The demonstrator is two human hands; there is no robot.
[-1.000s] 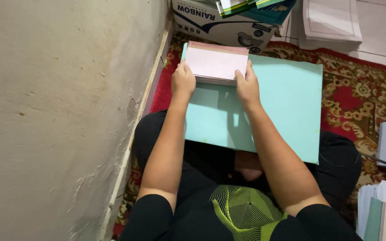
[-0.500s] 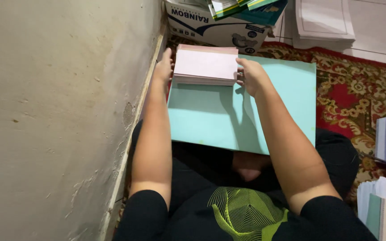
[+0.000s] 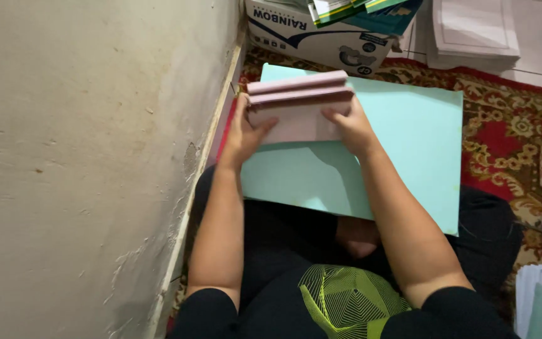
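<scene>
Over a big mint-green sheet (image 3: 403,144) on the lap, left hand (image 3: 244,135) and right hand (image 3: 351,129) both gripping a pink paper stack (image 3: 299,103), cardboard box (image 3: 321,37) just beyond

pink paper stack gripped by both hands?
Yes: the left hand and right hand each grip a side of the pink paper stack.

Paper stack (image 3: 299,107) on board (image 3: 403,150) across lap, box (image 3: 321,34) behind, wall (image 3: 83,157) left.
</scene>
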